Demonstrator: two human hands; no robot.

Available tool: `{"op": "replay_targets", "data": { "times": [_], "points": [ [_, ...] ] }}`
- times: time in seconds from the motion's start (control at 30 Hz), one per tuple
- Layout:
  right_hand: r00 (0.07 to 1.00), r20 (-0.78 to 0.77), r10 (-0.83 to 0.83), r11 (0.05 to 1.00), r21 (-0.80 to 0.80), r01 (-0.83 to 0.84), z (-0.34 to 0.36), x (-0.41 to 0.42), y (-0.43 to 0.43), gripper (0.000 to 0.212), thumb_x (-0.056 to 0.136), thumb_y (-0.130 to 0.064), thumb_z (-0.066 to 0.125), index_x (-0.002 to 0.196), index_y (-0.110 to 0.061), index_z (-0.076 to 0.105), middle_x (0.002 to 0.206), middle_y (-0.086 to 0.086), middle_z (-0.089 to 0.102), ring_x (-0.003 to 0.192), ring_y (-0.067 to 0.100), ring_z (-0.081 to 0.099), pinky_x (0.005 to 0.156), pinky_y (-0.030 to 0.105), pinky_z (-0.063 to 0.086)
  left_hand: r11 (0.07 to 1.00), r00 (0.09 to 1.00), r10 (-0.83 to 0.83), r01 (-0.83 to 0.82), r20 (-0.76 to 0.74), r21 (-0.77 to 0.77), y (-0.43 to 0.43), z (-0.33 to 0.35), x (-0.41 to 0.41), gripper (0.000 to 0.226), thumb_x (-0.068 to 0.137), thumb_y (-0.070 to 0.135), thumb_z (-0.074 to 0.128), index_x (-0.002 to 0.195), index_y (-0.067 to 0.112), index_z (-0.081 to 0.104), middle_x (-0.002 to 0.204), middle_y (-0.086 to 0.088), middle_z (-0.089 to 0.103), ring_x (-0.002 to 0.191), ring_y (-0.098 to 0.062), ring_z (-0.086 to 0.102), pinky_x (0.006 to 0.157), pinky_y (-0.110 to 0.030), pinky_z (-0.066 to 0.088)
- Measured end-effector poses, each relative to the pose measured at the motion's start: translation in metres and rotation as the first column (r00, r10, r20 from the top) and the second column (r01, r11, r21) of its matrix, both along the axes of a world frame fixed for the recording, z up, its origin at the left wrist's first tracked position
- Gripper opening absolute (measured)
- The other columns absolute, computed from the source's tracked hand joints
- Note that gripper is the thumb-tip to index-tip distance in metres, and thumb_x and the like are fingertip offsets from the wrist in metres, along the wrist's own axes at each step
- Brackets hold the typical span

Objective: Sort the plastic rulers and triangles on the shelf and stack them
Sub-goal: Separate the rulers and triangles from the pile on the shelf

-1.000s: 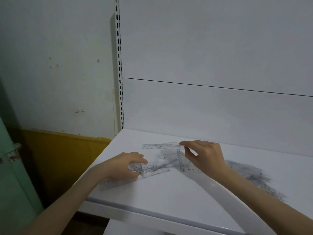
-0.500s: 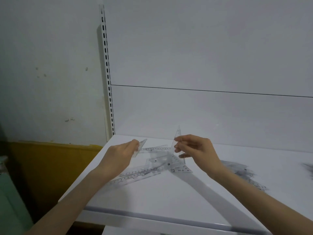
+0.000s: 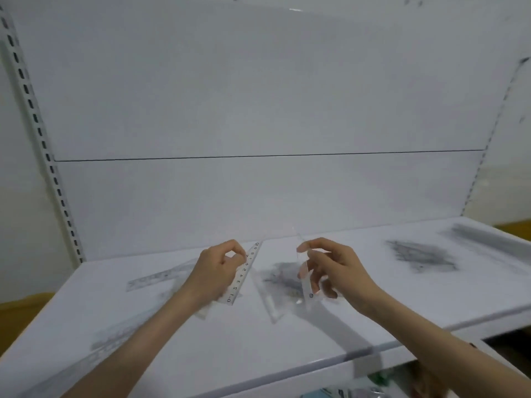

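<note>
Plastic rulers and triangles (image 3: 283, 278) lie in a loose clear heap on the white shelf (image 3: 258, 346), between the two hands, not yet sorted. A long ruler (image 3: 161, 278) rests apart, to the left of the heap.

One second ago both hands were low, flat over this heap, and the fingers were searching in it. Half a second ago each hand had lifted one piece. Now both pieces are clear of the shelf. The left hand (image 3: 218, 272) pinches a short ruler (image 3: 244, 271) with thumb and curled fingers; the ruler is tilted, its zero end is down near the shelf and its other end points up toward the back panel (image 3: 258, 110). The right hand (image 3: 330, 268) grips a clear triangle (image 3: 301, 259) and holds it nearly upright, with the tip above the fingers. The triangle is so transparent that its edges are difficult to follow.

In my judgement, the person is now at the step of separating: one kind in each hand, so that each can go to its own stack. Two more grey, blurred heaps (image 3: 419, 255) lie well apart on the right side of the shelf; I cannot tell whether they are finished stacks. Much of the heap is still mixed, so the task seems to be at an early stage.
</note>
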State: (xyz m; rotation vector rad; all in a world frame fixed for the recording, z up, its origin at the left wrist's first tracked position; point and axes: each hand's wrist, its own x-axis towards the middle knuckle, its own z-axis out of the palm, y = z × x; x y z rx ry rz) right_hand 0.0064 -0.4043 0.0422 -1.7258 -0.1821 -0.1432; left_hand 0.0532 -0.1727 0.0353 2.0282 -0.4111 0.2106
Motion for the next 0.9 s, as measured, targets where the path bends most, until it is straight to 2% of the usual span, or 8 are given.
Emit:
{"op": "replay_targets", "data": {
  "times": [0.17, 0.3, 0.43, 0.57, 0.63, 0.73, 0.8, 0.9],
  "points": [
    [0.983, -0.072, -0.169, 0.985, -0.045, 0.166, -0.008, -0.02, -0.069, 0.024, 0.081, 0.007, 0.049, 0.094, -0.002, 0.066, 0.073, 0.018, 0.07, 0.05, 0.022, 0.05, 0.042, 0.022, 0.031, 0.984, 0.983, -0.179, 0.179, -0.042, -0.015, -0.072, -0.006, 0.012, 0.016, 0.089, -0.001, 0.043, 0.082, 0.009, 0.055, 0.048, -0.006, 0.04, 0.039, -0.017, 0.034, 0.04, -0.022, 0.033],
    [0.963, -0.068, -0.261, 0.963, -0.091, 0.255, -0.006, -0.025, -0.125, 0.021, 0.082, 0.004, 0.054, 0.096, -0.004, 0.067, 0.076, 0.013, 0.073, 0.056, 0.018, 0.057, 0.046, 0.024, 0.038, 0.958, 0.961, -0.276, 0.274, -0.016, -0.082, -0.129, 0.0, 0.014, 0.013, 0.099, 0.013, 0.039, 0.097, 0.022, 0.048, 0.067, -0.007, 0.041, 0.057, -0.017, 0.047, 0.048, -0.025, 0.047],
    [0.964, -0.034, -0.264, 0.957, -0.135, 0.257, -0.008, -0.021, -0.182, 0.016, 0.085, 0.004, 0.054, 0.092, -0.001, 0.068, 0.079, 0.01, 0.074, 0.064, 0.017, 0.062, 0.051, 0.023, 0.042, 0.935, 0.935, -0.347, 0.339, -0.069, -0.109, -0.187, 0.001, 0.018, 0.009, 0.101, 0.027, 0.038, 0.107, 0.029, 0.045, 0.089, -0.009, 0.046, 0.077, -0.022, 0.063, 0.048, -0.041, 0.055],
    [0.961, 0.073, -0.268, 0.92, -0.276, 0.277, -0.008, -0.013, -0.256, 0.018, 0.084, -0.001, 0.061, 0.089, -0.011, 0.075, 0.079, 0.003, 0.075, 0.068, 0.013, 0.065, 0.056, 0.024, 0.047, 0.939, 0.938, -0.342, 0.338, -0.059, -0.069, -0.244, -0.007, 0.028, 0.01, 0.102, 0.031, 0.035, 0.105, 0.037, 0.042, 0.106, -0.011, 0.055, 0.074, -0.027, 0.068, 0.046, -0.044, 0.055],
    [0.93, 0.214, -0.298, 0.827, -0.429, 0.363, -0.008, -0.006, -0.296, 0.015, 0.085, -0.011, 0.066, 0.09, -0.021, 0.077, 0.081, -0.007, 0.075, 0.069, 0.005, 0.066, 0.061, 0.019, 0.049, 0.942, 0.942, -0.331, 0.326, -0.056, -0.084, -0.269, -0.011, 0.034, 0.011, 0.102, 0.029, 0.033, 0.105, 0.037, 0.04, 0.109, -0.01, 0.059, 0.073, -0.03, 0.069, 0.053, -0.05, 0.057],
    [0.825, 0.501, -0.262, 0.55, -0.625, 0.554, -0.012, 0.015, -0.341, 0.015, 0.084, -0.019, 0.07, 0.091, -0.031, 0.076, 0.076, -0.016, 0.07, 0.061, 0.002, 0.062, 0.055, 0.013, 0.04, 0.958, 0.96, -0.273, 0.266, -0.066, -0.104, -0.298, -0.017, 0.042, 0.012, 0.102, 0.027, 0.034, 0.104, 0.038, 0.039, 0.104, -0.008, 0.064, 0.077, -0.03, 0.069, 0.063, -0.056, 0.057],
    [0.754, 0.646, -0.12, 0.381, -0.671, 0.636, -0.019, 0.038, -0.359, 0.018, 0.077, -0.016, 0.072, 0.086, -0.031, 0.077, 0.071, -0.011, 0.07, 0.062, 0.007, 0.065, 0.046, 0.014, 0.032, 0.973, 0.974, -0.216, 0.209, -0.069, -0.099, -0.308, -0.023, 0.045, 0.015, 0.101, 0.025, 0.036, 0.103, 0.039, 0.039, 0.1, -0.007, 0.067, 0.08, -0.032, 0.068, 0.07, -0.055, 0.057],
    [0.749, 0.646, 0.146, 0.275, -0.754, 0.596, -0.037, 0.078, -0.363, 0.019, 0.072, -0.012, 0.066, 0.075, -0.029, 0.073, 0.068, -0.015, 0.068, 0.072, 0.011, 0.067, 0.04, 0.016, 0.033, 0.994, 0.993, -0.107, 0.105, -0.051, -0.043, -0.31, -0.033, 0.047, 0.022, 0.1, 0.023, 0.039, 0.095, 0.044, 0.041, 0.096, -0.004, 0.066, 0.078, -0.023, 0.067, 0.076, -0.045, 0.057]
  ]
}}
